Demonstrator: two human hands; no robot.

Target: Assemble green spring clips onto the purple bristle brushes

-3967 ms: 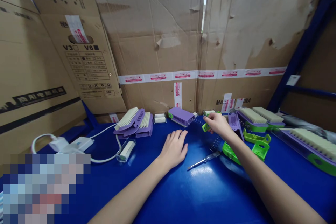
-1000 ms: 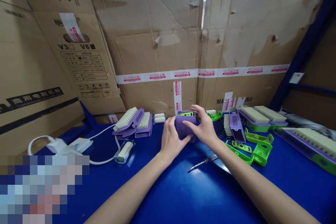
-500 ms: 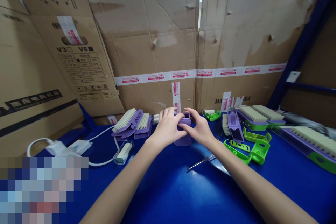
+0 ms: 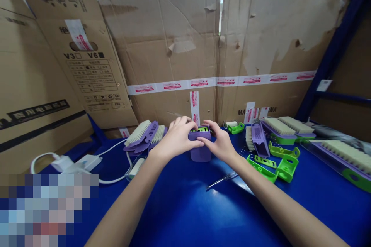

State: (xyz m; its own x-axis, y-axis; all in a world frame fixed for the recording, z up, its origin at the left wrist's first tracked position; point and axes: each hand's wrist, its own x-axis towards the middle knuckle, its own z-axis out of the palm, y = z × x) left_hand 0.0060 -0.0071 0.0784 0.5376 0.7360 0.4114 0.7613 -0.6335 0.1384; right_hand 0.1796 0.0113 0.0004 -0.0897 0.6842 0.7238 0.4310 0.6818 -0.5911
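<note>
A purple plastic housing (image 4: 201, 154) stands upright on the blue table in front of me, its open top facing up. Inside that opening shows a green perforated plate (image 4: 204, 129). My left hand (image 4: 175, 139) is closed around the housing's left side, its fingers curled over the top edge beside the plate and its thumb along the front. From the other side my right hand (image 4: 220, 142) grips the housing, thumb on the front face and fingers behind. The fingers cover part of the housing's rim, so the left fingertips are hard to make out.
Purple brushes (image 4: 140, 135) lie at left near a clear roller box (image 4: 135, 168) and a white power strip (image 4: 87, 162). A screwdriver (image 4: 222, 180) lies by my right forearm. Rightward are green parts (image 4: 286, 168), loose springs and more brushes (image 4: 279, 127). Cardboard (image 4: 174, 54) walls the back.
My left hand has shifted left and opened up the view of the housing's top, where the green plate now shows. My right hand stays nearly where it was.
</note>
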